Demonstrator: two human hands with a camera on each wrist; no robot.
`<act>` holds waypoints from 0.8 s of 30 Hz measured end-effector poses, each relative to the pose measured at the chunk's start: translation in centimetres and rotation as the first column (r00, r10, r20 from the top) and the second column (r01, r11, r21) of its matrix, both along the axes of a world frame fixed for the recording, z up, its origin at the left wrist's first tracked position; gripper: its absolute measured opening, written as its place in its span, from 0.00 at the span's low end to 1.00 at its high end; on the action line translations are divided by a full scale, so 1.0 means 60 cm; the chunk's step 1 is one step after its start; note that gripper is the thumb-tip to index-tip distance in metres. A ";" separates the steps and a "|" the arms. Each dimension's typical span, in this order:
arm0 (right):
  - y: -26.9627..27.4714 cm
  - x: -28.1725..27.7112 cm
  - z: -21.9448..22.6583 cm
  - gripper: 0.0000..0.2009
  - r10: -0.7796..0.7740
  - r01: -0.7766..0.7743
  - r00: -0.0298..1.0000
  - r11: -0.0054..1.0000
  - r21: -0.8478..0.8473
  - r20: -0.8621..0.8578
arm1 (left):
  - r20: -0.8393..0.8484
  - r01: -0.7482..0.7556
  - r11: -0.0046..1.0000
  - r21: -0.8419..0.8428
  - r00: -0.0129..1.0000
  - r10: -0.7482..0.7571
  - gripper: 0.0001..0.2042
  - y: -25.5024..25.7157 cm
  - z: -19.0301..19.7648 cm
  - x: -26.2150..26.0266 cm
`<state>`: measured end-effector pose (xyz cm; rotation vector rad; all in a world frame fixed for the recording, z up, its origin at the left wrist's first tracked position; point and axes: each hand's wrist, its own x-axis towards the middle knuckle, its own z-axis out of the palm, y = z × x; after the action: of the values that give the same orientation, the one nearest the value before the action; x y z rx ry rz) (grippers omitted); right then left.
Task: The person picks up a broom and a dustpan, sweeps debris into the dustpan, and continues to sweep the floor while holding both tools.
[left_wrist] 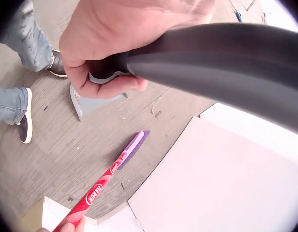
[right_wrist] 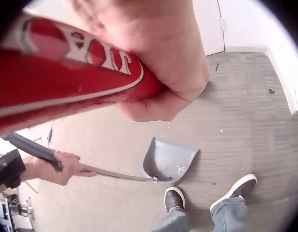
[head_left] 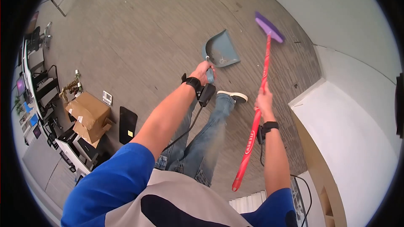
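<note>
My left hand (head_left: 201, 73) grips the long handle (left_wrist: 212, 60) of a grey-blue dustpan (head_left: 229, 49), its fingers curled round it. Dust and small bits of debris (right_wrist: 180, 170) lie in the pan, which is down at the floor ahead of my feet. In my right hand (head_left: 264, 101) is the red handle (right_wrist: 67, 72) of a broom with white lettering. The purple broom head (head_left: 269, 27) is farther out, to the right of the dustpan and apart from it, near the wall. In the right wrist view the broom head is out of sight.
A white box-like unit (head_left: 349, 122) and the wall stand close on the right. My shoe (head_left: 235, 96) is just behind the dustpan. To the left are a cardboard box (head_left: 90, 111), a black panel (head_left: 127, 125) and desks with chairs. Small specks dot the grey floor.
</note>
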<state>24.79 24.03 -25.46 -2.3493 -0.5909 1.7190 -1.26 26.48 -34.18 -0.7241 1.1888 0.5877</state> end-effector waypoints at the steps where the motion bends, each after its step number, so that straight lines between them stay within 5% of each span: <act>1: -0.016 -0.013 -0.013 0.23 0.065 -0.064 0.997 0.998 -0.010 0.044 | 0.018 -0.031 0.999 -0.040 0.999 0.032 0.06 -0.005 -0.002 -0.004; 5: -0.160 -0.068 0.033 0.24 0.415 -0.466 0.861 0.875 0.128 0.296 | 0.015 -0.035 0.999 0.003 0.999 0.035 0.09 -0.008 0.015 -0.004; 6: -0.189 -0.076 0.060 0.25 0.418 -0.427 0.889 0.904 0.006 0.188 | 0.021 -0.035 0.999 0.003 0.999 0.035 0.09 -0.009 0.009 -0.004; 7: -0.233 -0.076 0.066 0.26 0.453 -0.479 0.872 0.869 0.127 0.187 | 0.034 -0.032 0.999 -0.009 0.999 0.032 0.08 -0.015 -0.006 -0.005; 8: -0.248 -0.082 0.099 0.26 0.484 -0.484 0.871 0.875 -0.028 0.085 | 0.043 -0.028 0.999 -0.016 0.999 0.028 0.07 -0.018 -0.014 -0.007; 10: -0.286 -0.081 0.147 0.25 0.459 -0.460 0.887 0.888 0.004 0.055 | 0.021 -0.020 1.000 0.009 1.000 0.020 0.07 -0.023 -0.010 -0.014; 12: -0.271 -0.084 0.214 0.23 0.099 -0.116 0.982 0.988 -0.102 -0.159 | -0.003 -0.016 0.999 0.034 1.000 0.016 0.08 -0.020 0.000 -0.025; 15: -0.208 -0.067 0.270 0.21 -0.008 -0.005 0.995 0.992 -0.127 -0.098 | 0.018 0.026 1.000 -0.003 0.999 -0.026 0.07 -0.019 0.016 -0.035; 24: -0.001 -0.003 0.060 0.22 0.164 -0.162 0.985 0.986 -0.028 0.057 | 0.019 0.025 0.999 0.033 0.999 -0.026 0.08 -0.019 -0.015 -0.044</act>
<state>24.59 23.98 -21.86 -2.4357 -0.7983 1.7350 -3.88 25.32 -35.09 -0.6848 1.1663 0.5761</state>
